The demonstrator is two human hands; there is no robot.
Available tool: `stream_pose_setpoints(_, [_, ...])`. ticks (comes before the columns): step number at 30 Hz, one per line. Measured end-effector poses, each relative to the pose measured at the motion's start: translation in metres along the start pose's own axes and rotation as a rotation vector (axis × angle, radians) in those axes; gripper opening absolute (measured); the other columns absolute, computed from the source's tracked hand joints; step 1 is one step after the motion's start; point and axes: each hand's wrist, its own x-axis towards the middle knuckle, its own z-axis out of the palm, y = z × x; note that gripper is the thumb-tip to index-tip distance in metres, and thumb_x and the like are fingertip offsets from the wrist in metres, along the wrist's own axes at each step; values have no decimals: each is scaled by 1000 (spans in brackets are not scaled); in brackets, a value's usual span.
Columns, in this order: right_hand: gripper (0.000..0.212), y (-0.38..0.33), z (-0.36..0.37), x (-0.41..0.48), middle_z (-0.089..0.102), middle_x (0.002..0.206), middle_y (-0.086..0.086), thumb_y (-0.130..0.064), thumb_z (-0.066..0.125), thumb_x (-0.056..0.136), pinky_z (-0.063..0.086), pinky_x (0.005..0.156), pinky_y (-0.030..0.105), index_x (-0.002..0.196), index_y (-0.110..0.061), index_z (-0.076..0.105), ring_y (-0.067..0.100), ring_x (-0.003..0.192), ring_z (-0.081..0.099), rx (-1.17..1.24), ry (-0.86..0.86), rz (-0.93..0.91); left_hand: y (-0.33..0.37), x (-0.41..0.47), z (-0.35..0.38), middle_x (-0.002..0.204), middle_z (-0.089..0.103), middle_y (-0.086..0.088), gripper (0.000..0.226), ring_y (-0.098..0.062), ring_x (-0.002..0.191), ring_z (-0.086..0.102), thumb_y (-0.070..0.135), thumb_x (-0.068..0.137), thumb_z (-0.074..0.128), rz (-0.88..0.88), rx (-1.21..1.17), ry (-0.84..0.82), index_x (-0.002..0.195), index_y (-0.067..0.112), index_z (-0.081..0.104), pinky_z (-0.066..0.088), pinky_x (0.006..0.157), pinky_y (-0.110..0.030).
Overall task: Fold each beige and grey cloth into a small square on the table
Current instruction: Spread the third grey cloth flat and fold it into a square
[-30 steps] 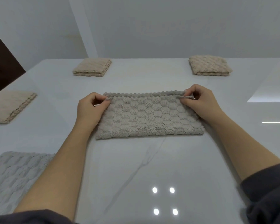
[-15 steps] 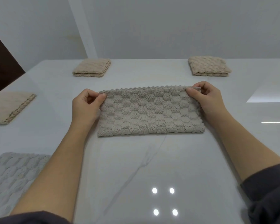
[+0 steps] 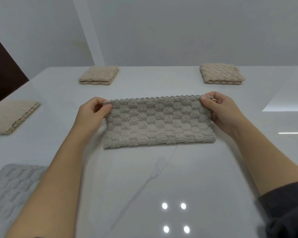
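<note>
Head: left hand (image 3: 90,115), right hand (image 3: 221,109) pinch cloth (image 3: 158,125) far corners, edge now higher.

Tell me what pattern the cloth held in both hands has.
The cloth shows raised grey-beige hexagons like honeycomb, with a zigzag far edge; the head view shows it.

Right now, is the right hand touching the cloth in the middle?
Touching. The head view shows the right hand pinching the middle cloth at its far corner.

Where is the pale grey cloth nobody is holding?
In the head view, the pale grey cloth lies at the near left of the table, just outside the left forearm.
</note>
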Motion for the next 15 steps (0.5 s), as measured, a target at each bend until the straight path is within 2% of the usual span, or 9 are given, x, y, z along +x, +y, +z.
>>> stream_pose_setpoints(2, [25,-4,-1,-5,65,64,-4,-29,71,71,53,54,22,79,-14,52,9,56,62,89,-95,31,4,0,-5,72,61,3,11,-12,66,54,13,91,63,-139,-340,-127,82,18,58,46,64,-28])
stream_pose_setpoints(3, [22,-6,-1,-7,63,63,-4,-28,66,76,52,53,22,78,-14,49,9,55,60,116,-155,40,6,-1,-9,76,62,1,16,-15,70,55,24,83,73,-181,-442,-209,85,17,58,47,64,-28])
stream_pose_setpoints(5, [18,-12,-1,-14,65,66,0,-28,58,83,53,53,22,83,-12,49,11,56,63,190,-265,77,9,-5,-17,82,62,-3,45,-18,75,59,40,60,87,-215,-509,-383,89,15,63,50,66,-28])
stream_pose_setpoints(7, [25,-13,-3,-20,73,83,7,-26,46,87,60,64,30,93,-8,62,19,73,71,269,-327,151,14,-11,-21,78,62,-5,52,-18,70,61,41,55,89,-208,-550,-501,89,11,65,51,63,-25])
stream_pose_setpoints(9, [33,-15,-4,-23,73,102,12,-29,50,87,59,79,39,100,-8,72,26,92,71,265,-380,222,21,-16,-21,73,59,-5,43,-16,64,59,35,61,85,-241,-575,-557,87,9,63,50,58,-23])
stream_pose_setpoints(10, [34,-16,-4,-22,71,105,14,-33,59,85,59,81,40,104,-7,70,28,95,70,221,-389,251,22,-16,-20,68,57,-3,32,-14,59,57,32,66,81,-264,-539,-535,82,11,63,48,54,-21])
stream_pose_setpoints(11, [38,-13,-7,-18,70,98,13,-37,67,82,59,75,36,103,-5,67,27,88,69,131,-369,252,21,-15,-18,62,55,1,21,-10,53,53,29,72,76,-280,-438,-469,76,14,62,44,50,-18])
stream_pose_setpoints(13, [32,-7,-7,-10,62,74,5,-37,74,79,48,51,19,85,-10,58,15,61,58,-202,-171,188,13,-8,-12,57,54,6,17,-9,49,48,21,88,65,-270,-58,-266,73,17,57,40,46,-19])
stream_pose_setpoints(15, [24,2,-4,-4,58,64,-1,-29,74,84,37,44,14,76,-13,58,5,48,49,-557,53,31,-4,1,-6,67,61,5,16,-15,60,54,24,92,64,-153,404,-63,77,21,58,42,57,-26])
